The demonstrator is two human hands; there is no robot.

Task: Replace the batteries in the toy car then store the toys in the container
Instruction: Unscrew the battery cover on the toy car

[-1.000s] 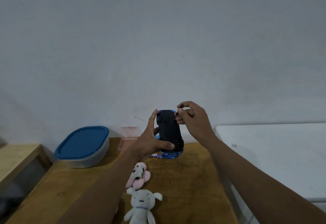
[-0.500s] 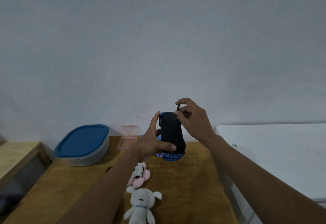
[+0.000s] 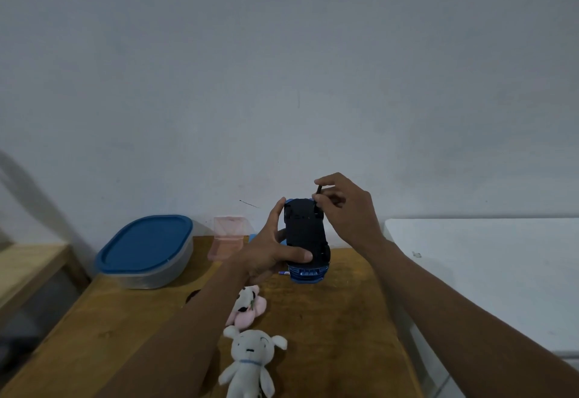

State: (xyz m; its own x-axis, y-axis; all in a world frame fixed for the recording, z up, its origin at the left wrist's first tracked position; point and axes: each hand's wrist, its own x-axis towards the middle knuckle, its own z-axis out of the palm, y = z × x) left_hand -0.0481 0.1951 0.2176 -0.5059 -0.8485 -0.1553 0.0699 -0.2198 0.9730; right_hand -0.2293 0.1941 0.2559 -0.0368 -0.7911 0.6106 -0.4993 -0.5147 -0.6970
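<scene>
The job looks early. The car (image 3: 305, 234) stands on end over the middle of the table (image 3: 329, 319), its black underside facing the camera. Its battery cover appears closed, so I judge the swap not yet done. The left hand (image 3: 266, 256) grips the car, with the thumb across the lower underside and the fingers (image 3: 275, 219) reaching up its left side. The right hand (image 3: 347, 212) pinches a thin dark tool (image 3: 318, 190) (a small screwdriver, probably) between thumb and forefinger at the car's upper end, the other fingers loosely curled.

Storing is all left to do. The container (image 3: 150, 278) sits at the far left corner with its lid (image 3: 144, 242) on. Two plush toys lie towards the near edge, a pink one (image 3: 247, 306) and a white one (image 3: 249, 363) just nearer.

The car is hard plastic, with a matt black base and a glossy blue ribbed bumper. The container is cloudy clear plastic, a rounded oblong under a smooth blue lid. The plush toys look soft and floppy, and the table is plain varnished wood.
</scene>
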